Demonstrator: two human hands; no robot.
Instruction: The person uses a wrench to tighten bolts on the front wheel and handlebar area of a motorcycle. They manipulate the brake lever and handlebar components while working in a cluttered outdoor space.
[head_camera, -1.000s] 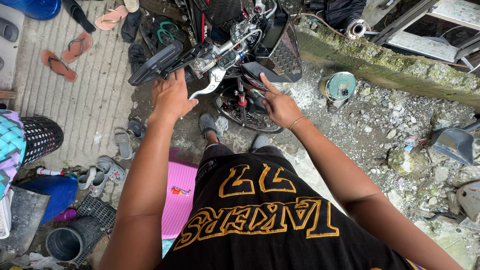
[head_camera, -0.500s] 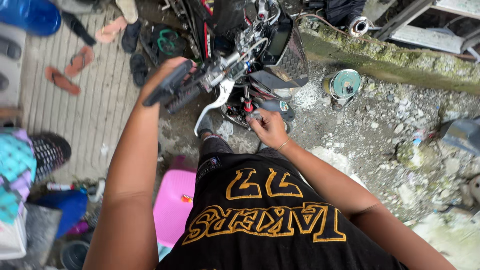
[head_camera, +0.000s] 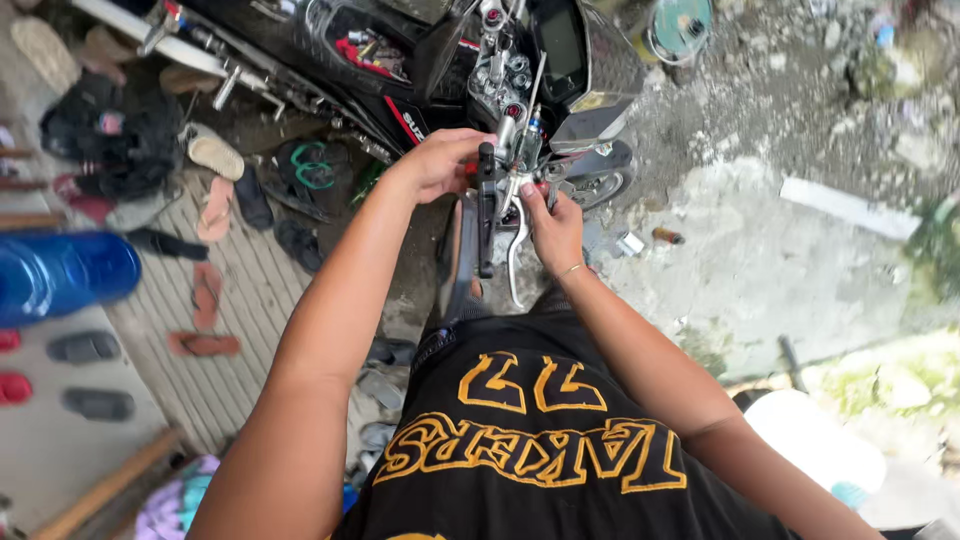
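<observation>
At the handlebar of a black motorcycle (head_camera: 330, 50), head view, looking straight down past the person's chest. Only the one view to note.

Left hand (head_camera: 440, 160): curled over the top of the bar end, fingers wrapped down around the black handlebar grip (head_camera: 486, 205). Reads as a steadying hold, keeping the bar from swinging while the other hand works close by.

Right hand (head_camera: 555, 225): set just below the lever mount, thumb and fingertips pinched in at the clamp where the silver brake lever (head_camera: 515, 255) pivots. Whether it grips a small part or only presses on the bracket, I cannot tell; the fingers hide the contact.

The grip and lever hang toward the person, between the two hands, so the bar is turned in, which brings the fittings within close reach of both hands.

The instrument panel (head_camera: 565, 45) sits just beyond the hands, facing up.

Around: sandals (head_camera: 205, 345) scattered on the slatted wooden floor (head_camera: 250, 290) to the left, a blue water jug (head_camera: 60, 275) lying at the left edge, a round tin (head_camera: 680, 25) on the rough concrete ground (head_camera: 760, 260) beyond the front wheel. Small bits lie on the concrete near the wheel, too small to identify.
</observation>
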